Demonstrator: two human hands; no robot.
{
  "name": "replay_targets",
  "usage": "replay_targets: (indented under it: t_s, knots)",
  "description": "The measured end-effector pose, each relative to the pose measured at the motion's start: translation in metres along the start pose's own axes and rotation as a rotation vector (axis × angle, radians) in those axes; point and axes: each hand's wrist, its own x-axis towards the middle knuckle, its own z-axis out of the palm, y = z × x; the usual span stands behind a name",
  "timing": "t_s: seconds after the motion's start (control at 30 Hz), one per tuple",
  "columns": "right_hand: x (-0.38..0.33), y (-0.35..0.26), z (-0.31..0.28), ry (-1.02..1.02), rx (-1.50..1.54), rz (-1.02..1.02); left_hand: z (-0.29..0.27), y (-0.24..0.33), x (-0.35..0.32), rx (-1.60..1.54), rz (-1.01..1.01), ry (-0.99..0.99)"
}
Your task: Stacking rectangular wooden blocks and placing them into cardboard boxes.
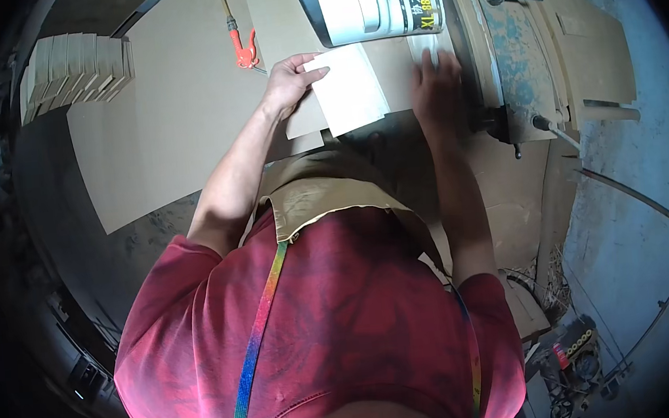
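My left hand (288, 84) is closed on the left edge of a pale, flat rectangular panel (349, 88), thumb on top. A second edge shows along the panel's right side, so it may be more than one sheet. To the right, my right hand (437, 88) reaches over the table, slightly blurred, fingers apart. Its fingertips are at a small whitish piece (424, 43) beside the large white tub (344, 5); whether they touch it I cannot tell.
An air blow gun (244, 53) with a red handle lies left of my hand on the cardboard-covered table (158, 105). A row of pale wooden blocks (75, 68) stands at the far left. On the right is a worn machine (518, 49) with metal levers.
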Motion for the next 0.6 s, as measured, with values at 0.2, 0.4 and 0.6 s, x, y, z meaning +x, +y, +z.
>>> replay_targets:
  t_s: [0.2,0.4,0.6]
  knots:
    - [0.027,-0.073,-0.028,-0.035,0.464,0.017,0.038,0.021,0.033,0.322,0.033,0.131]
    - [-0.036,-0.057,-0.065,-0.038,0.287,-0.011,0.018,0.01,0.011,0.242,0.009,0.067]
    - [-0.017,0.011,-0.045,-0.001,0.015,0.025,0.006,0.018,-0.006,-0.035,-0.044,-0.028]
